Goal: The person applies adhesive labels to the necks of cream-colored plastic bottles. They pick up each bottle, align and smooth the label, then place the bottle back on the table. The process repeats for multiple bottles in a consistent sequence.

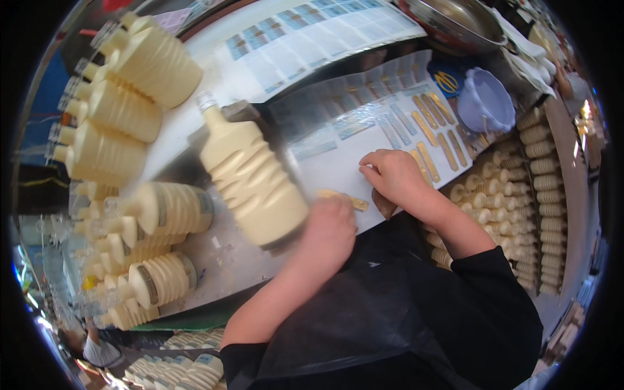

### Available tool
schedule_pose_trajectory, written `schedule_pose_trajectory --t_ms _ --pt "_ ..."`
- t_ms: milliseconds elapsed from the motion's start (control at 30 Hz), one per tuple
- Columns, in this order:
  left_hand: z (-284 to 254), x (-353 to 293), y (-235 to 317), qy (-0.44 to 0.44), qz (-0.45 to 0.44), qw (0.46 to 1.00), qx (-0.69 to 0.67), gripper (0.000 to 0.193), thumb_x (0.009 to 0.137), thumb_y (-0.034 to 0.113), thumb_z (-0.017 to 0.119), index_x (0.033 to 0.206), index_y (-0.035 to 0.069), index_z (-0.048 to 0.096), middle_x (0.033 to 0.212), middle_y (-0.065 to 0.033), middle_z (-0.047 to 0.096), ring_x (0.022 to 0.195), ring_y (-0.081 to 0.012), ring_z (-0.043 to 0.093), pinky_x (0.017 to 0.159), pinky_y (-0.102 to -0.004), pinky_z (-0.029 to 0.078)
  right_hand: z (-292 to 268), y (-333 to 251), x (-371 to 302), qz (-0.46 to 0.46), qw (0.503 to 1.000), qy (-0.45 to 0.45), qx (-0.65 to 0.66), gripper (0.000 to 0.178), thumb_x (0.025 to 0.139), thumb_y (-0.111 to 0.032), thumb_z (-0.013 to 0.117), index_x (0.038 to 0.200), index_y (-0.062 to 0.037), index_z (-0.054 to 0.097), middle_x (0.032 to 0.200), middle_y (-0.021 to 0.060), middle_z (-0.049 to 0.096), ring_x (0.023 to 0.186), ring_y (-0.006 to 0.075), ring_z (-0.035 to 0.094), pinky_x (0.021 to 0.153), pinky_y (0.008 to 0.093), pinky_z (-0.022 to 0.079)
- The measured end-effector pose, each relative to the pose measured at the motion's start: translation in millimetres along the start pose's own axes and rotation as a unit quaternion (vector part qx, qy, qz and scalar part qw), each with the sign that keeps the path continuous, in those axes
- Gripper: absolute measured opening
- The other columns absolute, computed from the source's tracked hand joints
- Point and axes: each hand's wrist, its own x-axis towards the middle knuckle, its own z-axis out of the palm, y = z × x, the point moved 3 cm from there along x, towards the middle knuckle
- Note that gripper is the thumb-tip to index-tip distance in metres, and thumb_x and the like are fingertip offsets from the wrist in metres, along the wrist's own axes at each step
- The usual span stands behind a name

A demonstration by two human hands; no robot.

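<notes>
A large cream bottle (257,179) with a ribbed body and a clear cap lies on the worktable, its neck pointing to the far left. My left hand (331,227) is beside its base, smeared by motion, so its fingers cannot be read. Next to that hand lies a gold strip label (359,203), partly covered by it. My right hand (393,172) is over the table's near edge with fingers curled and the thumb drawn in; anything pinched there is too small to name. Below its wrist is a small brown thing (383,205), partly hidden.
Several gold strips (426,162) and blue strips (398,125) lie on white sheeting. Cream bottles (149,71) crowd the left side; more bottles (497,201) fill the right. A lilac bucket (484,101) stands at the far right, near a metal bowl (455,23). Label sheets (312,42) lie behind.
</notes>
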Motion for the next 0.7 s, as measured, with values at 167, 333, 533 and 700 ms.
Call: schedule_pose_trajectory --t_ms 167,333,533,700 --pt "0.9 -1.3 -0.2 -0.014 -0.027 0.999 -0.011 0.032 0.077 0.018 0.072 0.101 -0.002 0.066 0.107 -0.0153 0.061 0.103 -0.0303 0.060 0.091 -0.0434 0.044 15.7 -8.1 23.5 -0.028 1.000 0.002 -0.001 0.026 0.090 -0.016 0.066 0.111 -0.0047 0.076 0.095 0.0192 0.074 0.086 0.0389 0.070 0.077 0.0457 0.056" --pt "4.1 -6.2 -0.1 -0.041 -0.025 0.997 0.053 0.049 0.080 0.023 0.074 0.119 -0.006 0.065 0.128 -0.0175 0.062 0.112 -0.0287 0.059 0.097 -0.0422 0.044 13.0 -10.0 29.2 -0.016 0.999 -0.020 -0.028 0.027 0.091 -0.016 0.066 0.114 -0.0050 0.076 0.097 0.0196 0.074 0.088 0.0387 0.070 0.078 0.0457 0.056" --pt "4.1 -4.9 -0.6 -0.043 -0.020 0.998 0.040 0.043 0.080 0.018 0.070 0.116 -0.005 0.066 0.123 -0.0158 0.063 0.108 -0.0274 0.060 0.092 -0.0404 0.045 10.1 -1.7 -12.2 -0.090 0.992 -0.083 -0.017 0.024 0.092 -0.017 0.065 0.111 -0.0072 0.076 0.090 0.0169 0.072 0.082 0.0365 0.069 0.073 0.0445 0.056" --pt "6.4 -3.9 -4.2 0.041 -0.020 0.999 0.020 0.031 0.079 0.008 0.061 0.107 -0.004 0.066 0.112 -0.0144 0.063 0.103 -0.0284 0.060 0.085 -0.0399 0.046 14.0 -15.2 -62.9 -0.093 0.975 -0.159 -0.124 0.033 0.092 -0.024 0.068 0.123 -0.0121 0.070 0.082 0.0129 0.063 0.068 0.0342 0.067 0.060 0.0440 0.054"
